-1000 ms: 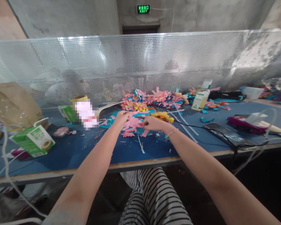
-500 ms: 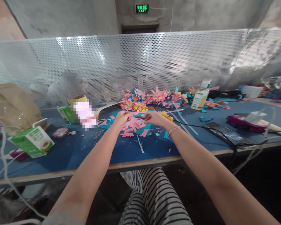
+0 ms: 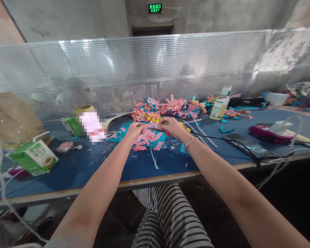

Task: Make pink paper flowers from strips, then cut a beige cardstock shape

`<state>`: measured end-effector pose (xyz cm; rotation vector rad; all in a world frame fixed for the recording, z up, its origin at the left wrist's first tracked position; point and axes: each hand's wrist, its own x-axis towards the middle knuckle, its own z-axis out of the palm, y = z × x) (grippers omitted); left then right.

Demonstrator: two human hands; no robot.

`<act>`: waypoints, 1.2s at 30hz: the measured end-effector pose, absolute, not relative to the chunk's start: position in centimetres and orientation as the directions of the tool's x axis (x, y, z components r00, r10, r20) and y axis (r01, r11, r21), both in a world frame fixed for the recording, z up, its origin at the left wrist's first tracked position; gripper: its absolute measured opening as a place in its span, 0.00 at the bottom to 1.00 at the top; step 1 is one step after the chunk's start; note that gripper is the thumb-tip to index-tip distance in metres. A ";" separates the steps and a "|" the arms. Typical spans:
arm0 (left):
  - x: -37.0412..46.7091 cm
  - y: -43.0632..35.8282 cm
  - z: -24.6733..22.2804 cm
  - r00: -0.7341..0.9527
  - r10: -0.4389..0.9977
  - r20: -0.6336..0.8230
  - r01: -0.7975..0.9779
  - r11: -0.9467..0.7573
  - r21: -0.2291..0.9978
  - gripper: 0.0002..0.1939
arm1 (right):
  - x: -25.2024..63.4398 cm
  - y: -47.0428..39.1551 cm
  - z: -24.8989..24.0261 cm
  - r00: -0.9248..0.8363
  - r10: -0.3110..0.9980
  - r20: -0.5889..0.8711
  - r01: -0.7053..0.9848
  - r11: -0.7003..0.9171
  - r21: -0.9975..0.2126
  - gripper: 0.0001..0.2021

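Now the right hand [image 3: 168, 124] sits slightly farther across than half a second ago, while the left hand [image 3: 135, 130] stays nearly put. Both have their fingertips drawn close together; whether either pinches anything, I cannot tell. Pink paper pieces [image 3: 146, 138] lie just below and between them on a teal sheet [image 3: 160, 142], and a yellow glue gun [image 3: 186, 127] shows beyond the right wrist. Underneath is a scrap-strewn blue tabletop [image 3: 139, 172]; at the far side, a perforated metal screen [image 3: 144, 65] stands before a concrete wall [image 3: 93, 20] bearing a lit exit sign [image 3: 155, 8].
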<state>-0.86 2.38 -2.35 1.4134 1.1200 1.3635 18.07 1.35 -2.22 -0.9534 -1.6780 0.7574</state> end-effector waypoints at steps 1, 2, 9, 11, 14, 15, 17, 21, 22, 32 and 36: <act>-0.8 2.4 -2.4 0.004 0.973 0.233 0.043 -0.233 0.972 0.06 | 18.1 1.4 -2.3 -0.166 0.871 0.462 0.240 0.490 -0.838 0.11; -0.8 2.4 -2.4 0.006 0.973 0.233 0.048 -0.233 0.971 0.06 | 18.0 1.5 -2.3 -0.170 0.869 0.465 0.248 0.494 -0.833 0.11; -0.6 2.5 -2.4 0.033 0.968 0.248 0.107 -0.250 0.962 0.07 | 18.0 2.0 -2.7 -0.191 0.848 0.494 0.273 0.529 -0.803 0.10; -0.4 2.2 -2.2 0.032 0.971 0.238 0.103 -0.240 0.965 0.07 | 18.1 2.0 -2.6 -0.190 0.840 0.508 0.294 0.542 -0.787 0.09; -0.2 1.9 -2.0 0.022 0.975 0.221 0.096 -0.222 0.970 0.06 | 18.1 1.9 -2.5 -0.186 0.845 0.501 0.308 0.534 -0.787 0.09; -0.2 1.8 -1.9 0.021 0.975 0.219 0.095 -0.220 0.971 0.06 | 18.1 1.9 -2.5 -0.187 0.848 0.496 0.304 0.530 -0.791 0.09; -0.2 1.8 -1.9 0.025 0.975 0.219 0.093 -0.220 0.971 0.06 | 18.0 1.9 -2.5 -0.185 0.850 0.494 0.301 0.527 -0.794 0.08; -0.1 1.7 -1.8 0.031 0.977 0.210 0.077 -0.212 0.974 0.05 | 18.0 1.9 -2.5 -0.180 0.847 0.500 0.301 0.531 -0.792 0.08; -0.1 1.6 -1.7 0.033 0.977 0.209 0.072 -0.211 0.975 0.04 | 18.0 1.9 -2.4 -0.180 0.847 0.500 0.303 0.532 -0.791 0.08; 0.1 1.2 -1.4 0.061 0.975 0.213 0.058 -0.217 0.975 0.04 | 18.0 1.7 -2.4 -0.156 0.852 0.501 0.312 0.523 -0.793 0.09; 0.0 1.5 -1.6 0.076 0.969 0.234 0.060 -0.238 0.969 0.06 | 18.0 1.6 -2.4 -0.163 0.843 0.513 0.347 0.535 -0.770 0.08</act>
